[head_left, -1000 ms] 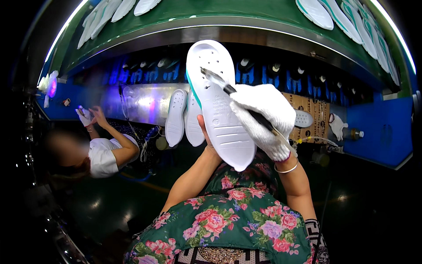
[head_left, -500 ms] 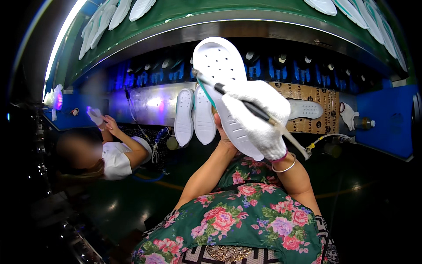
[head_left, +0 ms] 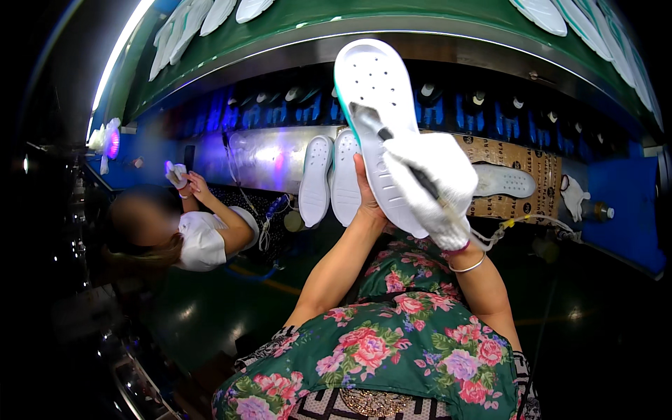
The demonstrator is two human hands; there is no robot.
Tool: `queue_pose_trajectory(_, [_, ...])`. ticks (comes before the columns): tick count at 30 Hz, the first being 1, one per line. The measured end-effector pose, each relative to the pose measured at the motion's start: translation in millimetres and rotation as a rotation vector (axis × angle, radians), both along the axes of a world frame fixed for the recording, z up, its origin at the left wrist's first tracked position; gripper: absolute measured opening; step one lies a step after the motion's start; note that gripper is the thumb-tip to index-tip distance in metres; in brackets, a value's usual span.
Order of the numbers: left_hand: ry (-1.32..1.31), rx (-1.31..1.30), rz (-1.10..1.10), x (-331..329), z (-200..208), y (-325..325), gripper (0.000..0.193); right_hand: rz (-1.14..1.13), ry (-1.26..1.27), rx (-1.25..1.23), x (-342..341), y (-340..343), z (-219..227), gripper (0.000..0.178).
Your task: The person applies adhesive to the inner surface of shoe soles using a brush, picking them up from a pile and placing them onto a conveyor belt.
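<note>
A white shoe sole (head_left: 381, 77) with small holes and a teal left edge is tilted up in front of me. My left hand (head_left: 368, 190), bare, grips its lower left side, with thumb showing and the other fingers hidden underneath. My right hand (head_left: 435, 183), in a white knit glove, is closed round a dark-handled brush (head_left: 378, 124). The brush head lies over the sole's upper surface, just inside the left edge. A thin pale hose runs off behind that hand. Two more white soles, an outer one (head_left: 316, 180) and an inner one (head_left: 345, 183), lie side by side left of my left hand.
Another sole (head_left: 504, 180) lies on printed cardboard (head_left: 483, 148) at right, near a white glove (head_left: 574, 197) and a small bottle (head_left: 599, 211). A green conveyor (head_left: 392, 15) carries several soles at the back. A co-worker (head_left: 210, 238) sits at left.
The brush has passed from the held sole's left edge onto its upper surface. The sole has risen slightly away from me. The whole view has shifted, with the bench things appearing farther right.
</note>
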State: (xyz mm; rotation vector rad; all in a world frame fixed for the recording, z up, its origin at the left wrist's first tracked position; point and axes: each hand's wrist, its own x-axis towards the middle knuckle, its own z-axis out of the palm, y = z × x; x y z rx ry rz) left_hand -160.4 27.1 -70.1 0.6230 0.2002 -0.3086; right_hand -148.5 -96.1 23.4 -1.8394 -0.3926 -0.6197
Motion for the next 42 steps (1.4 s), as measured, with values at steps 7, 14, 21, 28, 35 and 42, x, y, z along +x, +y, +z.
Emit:
queue_pose_trajectory(7, [-0.028, -0.092, 0.069, 12, -3, 11, 0.108, -0.032, 0.209, 0.287, 1, 2, -13, 0.017])
queue_pose_trajectory(14, [-0.124, -0.438, -0.058, 22, -12, 14, 0.116, 0.212, 0.097, 0.078, -12, 7, -10, 0.024])
queue_pose_trajectory(21, [-0.098, -0.639, -0.035, 26, -2, 8, 0.11, 0.113, 0.049, -0.1, -25, 4, -22, 0.022])
queue_pose_trajectory(28, [-0.168, -0.731, -0.054, 31, -6, 21, 0.118, 0.176, 0.19, 0.07, -25, -7, -25, 0.02])
queue_pose_trajectory(35, [-0.147, -0.655, -0.153, 36, -13, 39, 0.12, 0.429, 0.221, 0.1, -32, -3, -17, 0.017])
queue_pose_trajectory(42, [-0.207, -0.627, -0.211, 43, -4, 40, 0.107, 0.386, 0.069, -0.096, -42, 3, -22, 0.024])
